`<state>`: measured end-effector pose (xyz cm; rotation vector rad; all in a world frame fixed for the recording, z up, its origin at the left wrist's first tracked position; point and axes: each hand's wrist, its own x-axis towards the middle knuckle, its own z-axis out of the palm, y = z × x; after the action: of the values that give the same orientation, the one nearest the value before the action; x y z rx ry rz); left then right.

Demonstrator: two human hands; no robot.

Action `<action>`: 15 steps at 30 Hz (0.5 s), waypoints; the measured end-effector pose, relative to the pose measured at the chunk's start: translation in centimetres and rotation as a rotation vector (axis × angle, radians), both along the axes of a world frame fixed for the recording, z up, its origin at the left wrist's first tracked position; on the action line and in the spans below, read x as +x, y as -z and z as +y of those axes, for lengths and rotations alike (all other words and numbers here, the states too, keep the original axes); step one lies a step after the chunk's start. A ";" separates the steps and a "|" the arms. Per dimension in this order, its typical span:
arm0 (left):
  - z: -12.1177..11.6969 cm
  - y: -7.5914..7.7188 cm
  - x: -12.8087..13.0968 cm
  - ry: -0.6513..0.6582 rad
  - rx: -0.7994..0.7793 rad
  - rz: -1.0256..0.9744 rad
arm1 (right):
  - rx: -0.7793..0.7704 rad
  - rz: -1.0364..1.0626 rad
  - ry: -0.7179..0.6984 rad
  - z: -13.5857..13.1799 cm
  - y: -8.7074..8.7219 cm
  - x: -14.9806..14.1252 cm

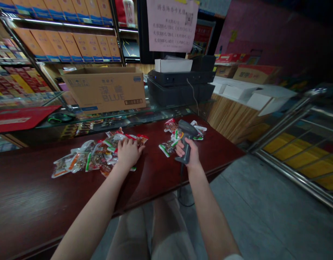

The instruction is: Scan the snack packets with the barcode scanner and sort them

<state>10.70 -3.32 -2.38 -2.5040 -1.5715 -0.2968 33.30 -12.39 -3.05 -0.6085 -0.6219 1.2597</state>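
My right hand (191,153) grips the handle of a dark grey barcode scanner (187,131). Its head is raised over a small group of clear snack packets (168,147) with red and green trim, on the right of the dark red counter. From the handle, a cord hangs down past the counter edge. Farther left, my left hand (129,153) rests with its fingers extended on the right end of a larger pile of similar sealed packets (94,156). Whether a packet lies pinched under those fingertips is hidden, but the hand looks spread rather than closed.
Behind the dark red counter (82,202) runs a glass ledge bearing an open cardboard box (106,90), a black till unit (181,88) and a computer mouse (61,117). A red folder (22,118) lies at far left. A metal railing (293,166) stands at right.
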 end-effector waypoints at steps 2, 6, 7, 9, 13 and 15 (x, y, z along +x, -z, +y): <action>-0.2 -0.1 0.2 -0.006 0.049 0.006 | 0.022 0.021 0.023 -0.1 -0.2 0.2; 0.2 -0.4 2.4 0.160 0.076 -0.065 | 0.040 -0.019 -0.053 0.2 -1.0 1.8; 0.7 -0.5 3.4 0.208 0.034 -0.103 | 0.027 -0.054 -0.085 0.3 -1.3 2.5; 2.1 -0.5 5.8 0.262 -0.101 -0.199 | -0.007 -0.137 -0.139 0.7 -1.7 4.0; 6.0 -0.2 11.7 0.173 -0.380 -0.385 | -0.052 -0.180 -0.145 1.3 -1.5 6.9; 7.8 0.2 14.2 0.087 -0.473 -0.422 | -0.058 -0.142 -0.110 1.3 -1.0 7.8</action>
<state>24.92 4.50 -2.59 -3.0283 -1.8686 -0.5543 41.09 -11.07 -2.07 -0.7249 -0.7471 1.3487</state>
